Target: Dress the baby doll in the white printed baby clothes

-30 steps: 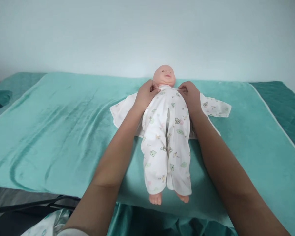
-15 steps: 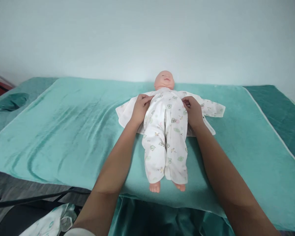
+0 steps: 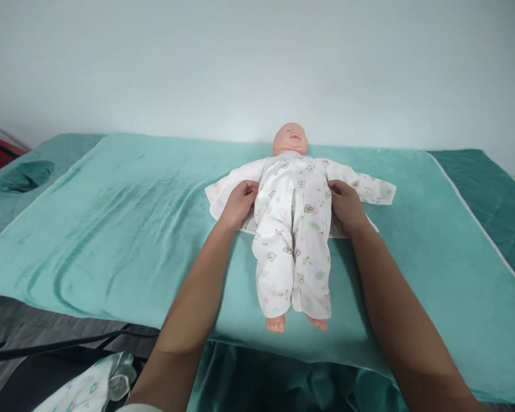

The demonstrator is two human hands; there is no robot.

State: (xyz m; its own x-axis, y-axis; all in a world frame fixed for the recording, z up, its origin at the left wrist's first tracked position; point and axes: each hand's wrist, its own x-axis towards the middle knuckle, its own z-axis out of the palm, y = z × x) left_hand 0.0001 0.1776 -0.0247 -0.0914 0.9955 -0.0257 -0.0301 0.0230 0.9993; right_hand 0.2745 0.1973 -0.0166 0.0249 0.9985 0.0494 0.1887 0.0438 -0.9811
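Observation:
A baby doll [image 3: 289, 137] lies on its back on a teal towel [image 3: 111, 229], dressed in a white printed romper [image 3: 294, 246], bare feet toward me. My left hand [image 3: 239, 203] rests curled against the doll's left flank, fingers on the cloth. On the other flank, my right hand [image 3: 345, 207] presses the romper's edge in the same way. Both hands sit at about waist height. Whether the fingers pinch the fabric is hidden.
The towel covers a padded table with darker teal bedding [image 3: 493, 194] at the right. A dark teal cloth bundle [image 3: 23, 176] lies far left. Another printed garment [image 3: 94, 389] lies below the table's front edge, beside a black bar [image 3: 60, 346].
Both hands slid down from the doll's shoulders near the neck to its waist along the romper's sides. The camera view shifted slightly.

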